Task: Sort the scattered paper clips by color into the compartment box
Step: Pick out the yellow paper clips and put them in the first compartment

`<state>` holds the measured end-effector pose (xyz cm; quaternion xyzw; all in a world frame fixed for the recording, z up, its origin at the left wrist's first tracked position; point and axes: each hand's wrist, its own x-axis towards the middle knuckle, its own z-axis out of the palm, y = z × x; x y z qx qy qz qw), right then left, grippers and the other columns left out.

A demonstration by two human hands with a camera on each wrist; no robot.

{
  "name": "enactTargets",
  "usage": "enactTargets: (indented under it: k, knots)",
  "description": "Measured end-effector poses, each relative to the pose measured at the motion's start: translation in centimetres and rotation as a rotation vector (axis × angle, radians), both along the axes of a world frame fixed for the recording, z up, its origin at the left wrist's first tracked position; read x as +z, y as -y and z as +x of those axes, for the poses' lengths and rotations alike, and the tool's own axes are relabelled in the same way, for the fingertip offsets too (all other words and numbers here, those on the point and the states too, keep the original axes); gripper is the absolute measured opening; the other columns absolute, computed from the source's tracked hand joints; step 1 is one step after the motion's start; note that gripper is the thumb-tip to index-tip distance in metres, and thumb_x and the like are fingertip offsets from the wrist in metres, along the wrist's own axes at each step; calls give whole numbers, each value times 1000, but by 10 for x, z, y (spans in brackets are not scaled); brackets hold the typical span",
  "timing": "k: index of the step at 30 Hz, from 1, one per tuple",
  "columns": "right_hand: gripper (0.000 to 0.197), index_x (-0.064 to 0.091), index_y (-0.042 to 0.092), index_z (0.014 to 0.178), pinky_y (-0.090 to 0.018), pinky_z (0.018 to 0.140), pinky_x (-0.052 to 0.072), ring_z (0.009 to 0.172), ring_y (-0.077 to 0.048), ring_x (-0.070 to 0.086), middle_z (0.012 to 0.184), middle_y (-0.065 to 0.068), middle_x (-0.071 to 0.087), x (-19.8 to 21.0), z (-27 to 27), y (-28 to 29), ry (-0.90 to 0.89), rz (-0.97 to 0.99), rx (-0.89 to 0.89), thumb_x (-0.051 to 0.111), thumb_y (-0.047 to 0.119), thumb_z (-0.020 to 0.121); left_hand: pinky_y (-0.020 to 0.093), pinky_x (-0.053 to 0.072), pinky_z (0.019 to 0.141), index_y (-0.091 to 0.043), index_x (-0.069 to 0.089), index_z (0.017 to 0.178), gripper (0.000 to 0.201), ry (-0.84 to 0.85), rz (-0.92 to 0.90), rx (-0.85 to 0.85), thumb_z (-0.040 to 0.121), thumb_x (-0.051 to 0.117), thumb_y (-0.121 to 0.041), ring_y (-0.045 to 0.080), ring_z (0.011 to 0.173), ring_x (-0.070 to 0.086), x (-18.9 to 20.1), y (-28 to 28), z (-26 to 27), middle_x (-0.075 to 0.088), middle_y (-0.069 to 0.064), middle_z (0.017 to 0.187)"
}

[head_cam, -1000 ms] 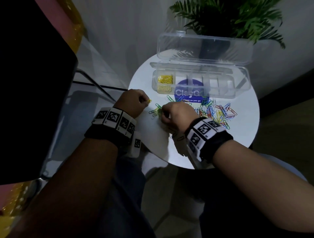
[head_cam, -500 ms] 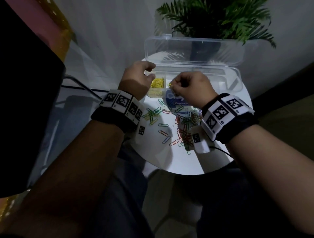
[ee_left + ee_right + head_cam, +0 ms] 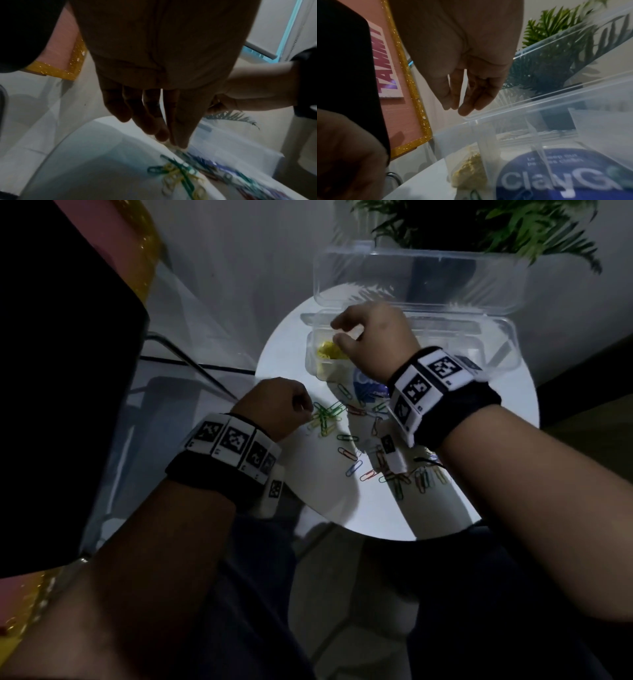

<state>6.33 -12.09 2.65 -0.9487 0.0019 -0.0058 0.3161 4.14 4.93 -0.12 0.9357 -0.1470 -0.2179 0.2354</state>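
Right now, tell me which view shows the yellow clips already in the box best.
The head view: the yellow clips lie in the box's leftmost compartment, under the right hand. The right wrist view blurs them behind the wall; the left wrist view misses them.

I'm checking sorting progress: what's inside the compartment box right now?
The compartment box holds a pile of yellow paper clips in its leftmost compartment. The compartments to its right look empty where visible, but the right hand covers part of the next ones.

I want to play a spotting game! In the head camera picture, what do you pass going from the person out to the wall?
Loose paper clips → left hand → right hand over the yellow clips → open box lid → green plant.
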Motion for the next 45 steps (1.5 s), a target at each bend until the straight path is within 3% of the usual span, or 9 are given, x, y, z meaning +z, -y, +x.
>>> enactTargets:
  k: [3, 6, 11, 17, 20, 25, 31, 39, 45]
  knots:
    - [20, 70, 6, 92, -32, 79, 48, 84, -25, 62, 94, -11, 69, -4, -24, 0, -6, -32, 57, 55, 17, 86, 23, 44, 79, -16, 69, 93, 12, -4, 39, -31, 83, 64, -20, 19, 90, 61, -7, 5, -4, 67, 3, 98]
    - [16, 70, 7, 86, -27, 71, 45, 81, -25, 62, 87, -10, 68, -20, -49, -2, -170, -114, 158, 56, 15, 85, 31, 48, 85, -17, 68, 89, 12, 21, 108, -51, 82, 64, -25, 23, 97, 60, -13, 12, -8, 65, 6, 101]
    - [10, 69, 13, 89, -31, 79, 49, 85, -22, 57, 72, 4, 47, -45, -57, -7, -405, -175, 166, 63, 17, 81, 31, 43, 86, -13, 65, 93, 12, 22, 161, -37, 85, 60, -21, 25, 105, 57, -17, 13, -7, 62, 9, 109]
    - [10, 68, 14, 87, -29, 79, 46, 95, -25, 59, 102, -7, 62, -51, -59, -1, -355, -209, 142, 62, 17, 80, 30, 45, 81, -20, 55, 84, 12, -64, 115, 32, 80, 66, -17, 24, 96, 60, -17, 4, -2, 65, 7, 99]
    - [13, 66, 13, 90, -22, 76, 37, 97, -23, 56, 103, -7, 60, -50, -61, 6, -323, -174, 111, 60, 13, 79, 30, 46, 85, -22, 55, 82, 13, -69, 120, 43, 80, 67, -19, 23, 98, 59, -17, 5, -2, 65, 6, 102]
    - [16, 67, 14, 91, -26, 84, 42, 97, -24, 56, 106, -9, 56, -51, -64, 6, -349, -206, 153, 67, 25, 79, 27, 44, 87, -11, 65, 89, 7, -62, 111, 38, 83, 64, -15, 24, 102, 59, -17, 5, -2, 65, 10, 106]
    - [20, 65, 6, 95, -26, 78, 41, 94, -29, 58, 107, -14, 57, -53, -67, 4, -321, -207, 168, 50, 18, 89, 31, 44, 88, -7, 61, 99, 17, -47, 118, 19, 88, 49, -13, 29, 105, 57, -21, 4, 0, 62, 15, 112]
    - [11, 62, 9, 92, -26, 70, 41, 85, -25, 60, 91, -10, 68, -41, -70, 8, -285, -43, 127, 53, 9, 86, 24, 35, 73, -16, 58, 94, 14, 98, -27, 66, 89, 48, -6, 21, 84, 52, -18, 7, 11, 54, 6, 95]
    - [19, 70, 12, 96, -29, 83, 48, 96, -25, 62, 101, -9, 68, -43, -61, 7, -390, -184, 186, 56, 8, 83, 29, 43, 86, -12, 67, 97, 15, 76, 63, -6, 86, 57, -12, 26, 103, 57, -25, 14, 8, 57, 12, 110]
